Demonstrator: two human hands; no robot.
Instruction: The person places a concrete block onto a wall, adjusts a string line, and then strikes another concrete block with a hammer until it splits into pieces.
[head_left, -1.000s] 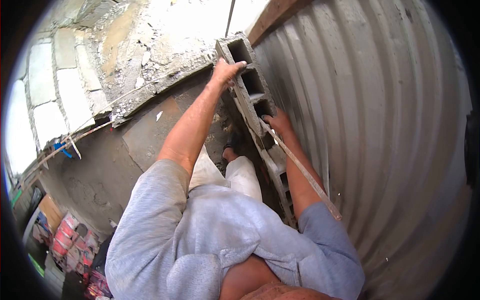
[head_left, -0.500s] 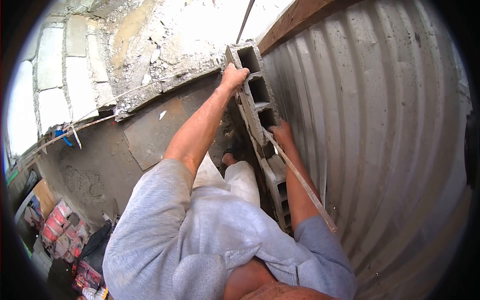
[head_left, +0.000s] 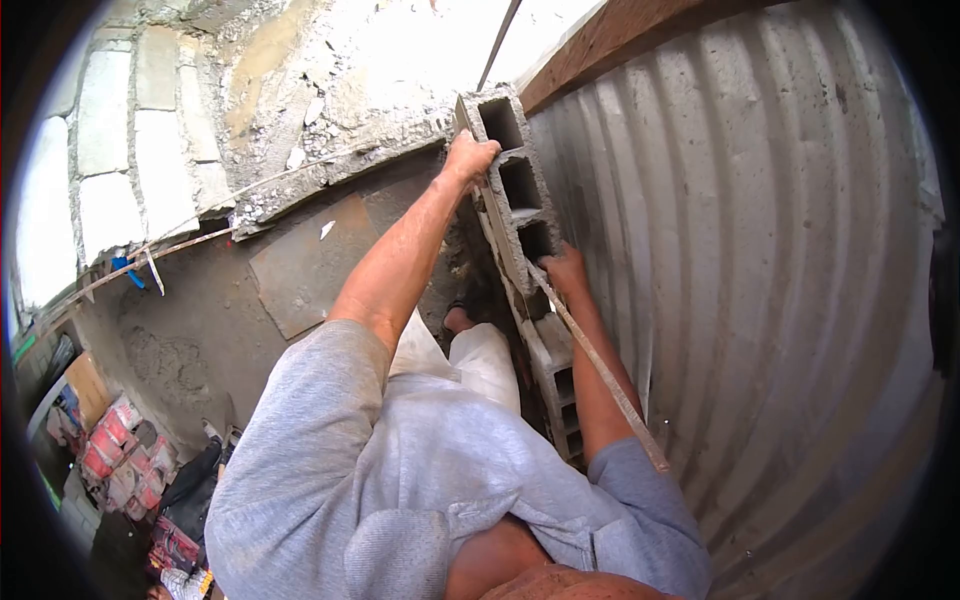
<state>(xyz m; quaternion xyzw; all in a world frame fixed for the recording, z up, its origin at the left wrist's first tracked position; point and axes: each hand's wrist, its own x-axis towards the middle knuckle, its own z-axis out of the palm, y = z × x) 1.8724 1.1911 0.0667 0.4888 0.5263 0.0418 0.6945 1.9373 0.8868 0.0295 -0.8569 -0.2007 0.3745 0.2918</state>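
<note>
A grey hollow concrete block [head_left: 513, 222] with open cells facing up sits at the top of a narrow block wall [head_left: 552, 345]. My left hand [head_left: 470, 160] is closed around the block's left edge near its far end. At the near end my right hand [head_left: 565, 270] grips the block's right corner, its fingertips partly hidden in the last cell. A rusty steel bar [head_left: 605, 370] runs from beside my right hand down along my forearm. Whether the bar touches the hand I cannot tell.
Corrugated metal sheeting [head_left: 760, 240] stands close on the right, under a wooden beam [head_left: 600, 45]. A rough concrete ledge [head_left: 300, 185] and whitish block masonry [head_left: 105, 150] lie left. Below are a flat board [head_left: 300, 270], wet mortar [head_left: 170, 360] and red bags [head_left: 120, 450].
The view has shifted very slightly. Both hands keep their hold on the block, with hardly any movement.
</note>
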